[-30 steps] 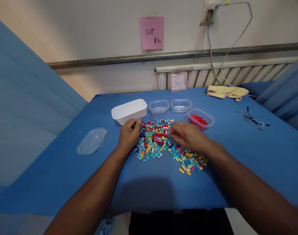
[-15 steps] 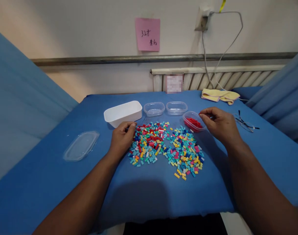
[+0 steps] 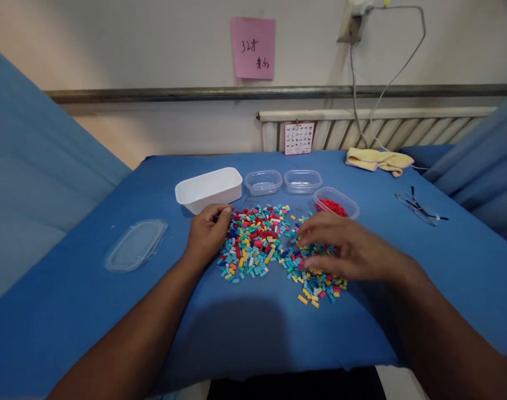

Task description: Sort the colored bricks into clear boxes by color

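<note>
My right hand [image 3: 347, 247] hovers over the right-hand pile of small toy building bricks [image 3: 315, 286], thumb and fingers apart, nothing visible between them; it covers part of that pile. At the left edge of the other pile of mixed-colour bricks [image 3: 253, 239], my left hand [image 3: 209, 230] rests with curled fingers and the thumb close against them. Whatever it may hold is hidden. Red bricks [image 3: 331, 207] lie inside a clear plastic tub [image 3: 348, 201] just beyond my right hand.
A white bin [image 3: 207, 189] and two clear tubs [image 3: 263, 182] stand along the back. Clear lids [image 3: 136, 244] lie at left. Eyeglasses [image 3: 422, 209] and a folded yellow cloth [image 3: 378, 160] are at right. A picture card [image 3: 299, 139] hangs on the radiator.
My right hand has moved left and nearer, from the rim of the red-brick tub to above the right pile, and its pinched fingers have opened. My left hand stays in place.
</note>
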`<state>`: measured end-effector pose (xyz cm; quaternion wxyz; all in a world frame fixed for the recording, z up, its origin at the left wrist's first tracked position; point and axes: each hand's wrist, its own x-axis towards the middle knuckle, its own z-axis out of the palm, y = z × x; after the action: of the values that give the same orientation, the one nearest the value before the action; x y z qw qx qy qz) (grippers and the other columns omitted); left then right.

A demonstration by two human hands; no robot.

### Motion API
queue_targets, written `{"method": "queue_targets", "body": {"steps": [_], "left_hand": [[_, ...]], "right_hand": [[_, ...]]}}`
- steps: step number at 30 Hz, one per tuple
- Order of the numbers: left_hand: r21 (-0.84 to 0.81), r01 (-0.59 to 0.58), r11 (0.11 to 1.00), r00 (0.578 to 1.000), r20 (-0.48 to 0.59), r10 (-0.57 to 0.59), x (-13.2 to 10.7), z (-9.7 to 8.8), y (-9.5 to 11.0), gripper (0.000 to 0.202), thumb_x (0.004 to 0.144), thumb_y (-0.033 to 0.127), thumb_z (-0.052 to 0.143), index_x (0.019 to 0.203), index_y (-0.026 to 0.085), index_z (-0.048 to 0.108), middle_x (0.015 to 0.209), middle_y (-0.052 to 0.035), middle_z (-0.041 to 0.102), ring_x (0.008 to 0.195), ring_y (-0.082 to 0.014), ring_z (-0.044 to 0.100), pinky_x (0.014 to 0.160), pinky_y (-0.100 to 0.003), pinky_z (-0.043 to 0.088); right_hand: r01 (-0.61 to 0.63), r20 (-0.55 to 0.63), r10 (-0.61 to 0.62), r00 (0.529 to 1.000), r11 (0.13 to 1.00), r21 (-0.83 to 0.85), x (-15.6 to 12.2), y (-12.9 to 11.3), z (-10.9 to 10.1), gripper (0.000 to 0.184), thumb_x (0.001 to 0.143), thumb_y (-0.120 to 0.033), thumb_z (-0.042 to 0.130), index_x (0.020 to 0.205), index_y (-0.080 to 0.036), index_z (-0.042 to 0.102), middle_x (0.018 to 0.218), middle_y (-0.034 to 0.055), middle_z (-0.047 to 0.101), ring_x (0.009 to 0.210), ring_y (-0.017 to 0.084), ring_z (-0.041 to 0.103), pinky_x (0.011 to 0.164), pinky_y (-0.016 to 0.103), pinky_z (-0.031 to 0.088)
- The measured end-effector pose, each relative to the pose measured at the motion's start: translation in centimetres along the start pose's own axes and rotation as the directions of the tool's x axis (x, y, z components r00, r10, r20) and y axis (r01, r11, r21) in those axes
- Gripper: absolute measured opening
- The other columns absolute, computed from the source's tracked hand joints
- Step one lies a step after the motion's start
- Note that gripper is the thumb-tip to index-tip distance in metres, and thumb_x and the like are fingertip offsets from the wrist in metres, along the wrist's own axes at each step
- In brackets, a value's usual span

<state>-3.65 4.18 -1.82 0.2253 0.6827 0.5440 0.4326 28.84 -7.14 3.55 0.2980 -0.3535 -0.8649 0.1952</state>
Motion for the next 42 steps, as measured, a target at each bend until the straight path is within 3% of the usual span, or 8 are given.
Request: {"method": "queue_targets", "body": {"steps": [3,5,10,15,21,26,37,42], "left_hand": [[0.001,0.004,1.0,1.0,-0.001,-0.004,-0.1,-0.1,-0.1,0.032,0.097,0.043,0.062,0.105,0.019,0.083,0.097,-0.0057,0.081,0.088,-0.0214,0.072,0.082,-0.032,0.058],[-0.002,-0.003,1.0,1.0,-0.011,0.003,-0.1,-0.1,-0.1,0.033,0.097,0.042,0.062,0.104,0.019,0.083,0.098,-0.0061,0.081,0.089,-0.0213,0.072,0.085,-0.032,0.059],[-0.019,-0.008,1.0,1.0,0.003,0.008,-0.1,0.2,-0.4,0.032,0.098,0.042,0.061,0.103,0.019,0.082,0.099,-0.0057,0.081,0.092,-0.0217,0.073,0.085,-0.032,0.058],[-0.028,-0.017,0.999,1.0,0.016,0.017,0.0,0.5,-0.9,0.032,0.098,0.044,0.062,0.104,0.02,0.082,0.097,-0.0048,0.08,0.093,-0.0215,0.073,0.082,-0.031,0.058],[-0.035,-0.041,0.999,0.999,0.012,0.041,-0.1,0.5,-0.7,0.03,0.099,0.043,0.062,0.102,0.021,0.082,0.1,-0.0054,0.081,0.093,-0.0217,0.074,0.086,-0.033,0.058],[-0.029,-0.022,0.999,1.0,0.017,0.022,-0.1,0.3,-0.6,0.031,0.098,0.043,0.062,0.102,0.02,0.082,0.099,-0.0052,0.081,0.093,-0.0216,0.073,0.086,-0.033,0.058],[0.09,-0.075,0.993,0.997,0.011,0.074,0.3,-0.7,-0.8,0.032,0.1,0.04,0.059,0.102,0.019,0.082,0.104,-0.0067,0.082,0.099,-0.0233,0.074,0.094,-0.035,0.057],[0.241,-0.181,0.954,0.97,0.202,0.133,0.2,-2.3,-0.4,0.031,0.1,0.04,0.059,0.106,0.022,0.083,0.102,-0.0052,0.081,0.095,-0.0228,0.074,0.092,-0.035,0.056]], "right_hand": [[0.111,0.274,-0.095,0.957,0.993,-0.044,0.3,-2.4,2.7,0.029,0.1,-0.05,0.076,0.117,-0.026,0.076,0.13,0.0087,0.074,0.119,0.027,0.069,0.105,0.045,0.055],[0.187,0.32,-0.122,0.939,0.966,-0.18,0.1,-3.0,4.5,0.028,0.103,-0.047,0.072,0.116,-0.023,0.075,0.134,0.0115,0.072,0.123,0.031,0.065,0.107,0.05,0.053],[0.273,0.234,-0.198,0.952,0.897,-0.348,-1.4,-1.2,6.7,0.016,0.111,-0.027,0.058,0.108,-0.021,0.073,0.121,0.0101,0.075,0.116,0.027,0.065,0.104,0.047,0.053],[0.201,0.111,-0.169,0.979,0.872,-0.446,-1.4,1.8,5.8,0.017,0.11,-0.025,0.058,0.102,-0.019,0.072,0.112,0.0112,0.075,0.104,0.027,0.067,0.093,0.045,0.053],[0.058,0.099,-0.022,0.995,0.922,-0.383,1.9,2.4,4.2,0.02,0.112,-0.028,0.055,0.112,-0.019,0.073,0.1,0.0083,0.076,0.094,0.024,0.07,0.084,0.038,0.054],[-0.075,-0.006,0.076,0.997,0.954,-0.289,5.3,3.3,6.1,0.021,0.111,-0.024,0.056,0.118,-0.019,0.076,0.107,0.0097,0.079,0.101,0.024,0.072,0.089,0.036,0.055],[-0.069,0.099,0.099,0.99,0.96,-0.27,4.6,4.5,6.9,0.025,0.108,-0.024,0.059,0.122,-0.023,0.079,0.108,0.0084,0.079,0.105,0.024,0.071,0.092,0.036,0.055],[-0.154,0.092,0.193,0.977,0.933,-0.324,4.3,4.0,6.7,0.028,0.102,-0.02,0.063,0.124,-0.022,0.079,0.12,0.0102,0.08,0.113,0.028,0.072,0.096,0.039,0.055]]}}
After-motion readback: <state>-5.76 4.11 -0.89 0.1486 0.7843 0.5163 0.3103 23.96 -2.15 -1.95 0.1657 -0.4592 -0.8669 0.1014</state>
